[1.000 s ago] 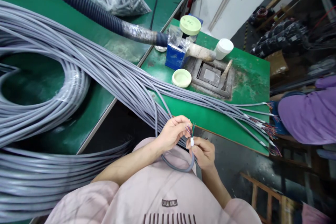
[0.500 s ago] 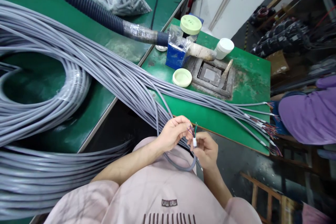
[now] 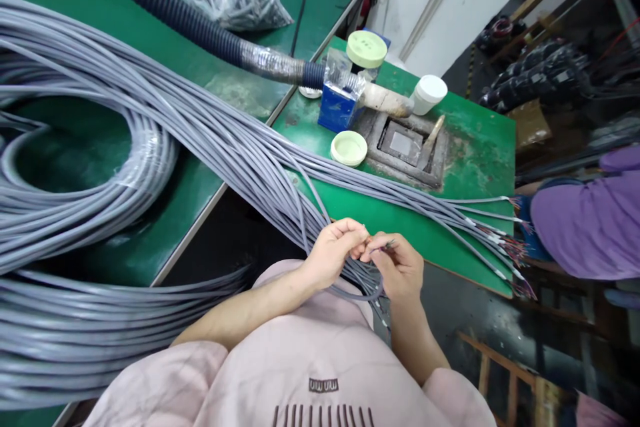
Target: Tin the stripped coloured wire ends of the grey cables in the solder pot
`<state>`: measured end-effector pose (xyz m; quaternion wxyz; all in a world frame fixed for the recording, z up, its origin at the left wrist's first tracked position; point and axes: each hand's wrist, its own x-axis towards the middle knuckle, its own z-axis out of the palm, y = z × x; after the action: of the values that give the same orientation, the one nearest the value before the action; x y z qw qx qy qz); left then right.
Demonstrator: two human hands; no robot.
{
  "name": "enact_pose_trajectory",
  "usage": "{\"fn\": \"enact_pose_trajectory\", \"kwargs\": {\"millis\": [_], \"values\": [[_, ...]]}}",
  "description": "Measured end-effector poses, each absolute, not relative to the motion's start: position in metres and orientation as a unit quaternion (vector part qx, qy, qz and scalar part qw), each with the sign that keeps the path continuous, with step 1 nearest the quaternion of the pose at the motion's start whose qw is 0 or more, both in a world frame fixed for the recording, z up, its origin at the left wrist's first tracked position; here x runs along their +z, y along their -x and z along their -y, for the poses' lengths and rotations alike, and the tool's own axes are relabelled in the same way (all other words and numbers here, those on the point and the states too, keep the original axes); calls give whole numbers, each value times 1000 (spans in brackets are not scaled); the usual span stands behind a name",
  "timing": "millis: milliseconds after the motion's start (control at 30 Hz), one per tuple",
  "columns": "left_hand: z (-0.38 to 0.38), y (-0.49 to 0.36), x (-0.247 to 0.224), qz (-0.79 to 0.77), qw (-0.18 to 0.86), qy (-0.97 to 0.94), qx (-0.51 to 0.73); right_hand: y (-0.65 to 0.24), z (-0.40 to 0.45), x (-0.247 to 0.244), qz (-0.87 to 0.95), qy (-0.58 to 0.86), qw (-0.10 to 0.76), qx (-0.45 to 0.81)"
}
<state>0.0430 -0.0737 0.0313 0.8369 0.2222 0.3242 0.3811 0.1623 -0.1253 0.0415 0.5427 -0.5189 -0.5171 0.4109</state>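
And the coloured wires (image 3: 387, 245) have tipped sideways! Left hand (image 3: 336, 252) and right hand (image 3: 399, 268) both pinch them closely, apparently singling them out.

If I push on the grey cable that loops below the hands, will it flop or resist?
The grey cable would probably flex springily, since it holds a smooth, rounded curve. The thin wires at the right hand look much finer than the cable, so they may bend at a light touch.
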Motion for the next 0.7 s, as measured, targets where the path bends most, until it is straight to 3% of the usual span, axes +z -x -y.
{"fn": "enact_pose_trajectory", "kwargs": {"millis": [133, 367, 700], "values": [[75, -46, 30, -331, 827, -228, 393, -161, 122, 39, 492, 506, 569, 423], [78, -45, 34, -355, 752, -306, 464, -165, 118, 37, 491, 631, 534, 274], [72, -45, 35, -349, 739, -319, 480, -164, 97, 54, 471, 615, 544, 323]]}}
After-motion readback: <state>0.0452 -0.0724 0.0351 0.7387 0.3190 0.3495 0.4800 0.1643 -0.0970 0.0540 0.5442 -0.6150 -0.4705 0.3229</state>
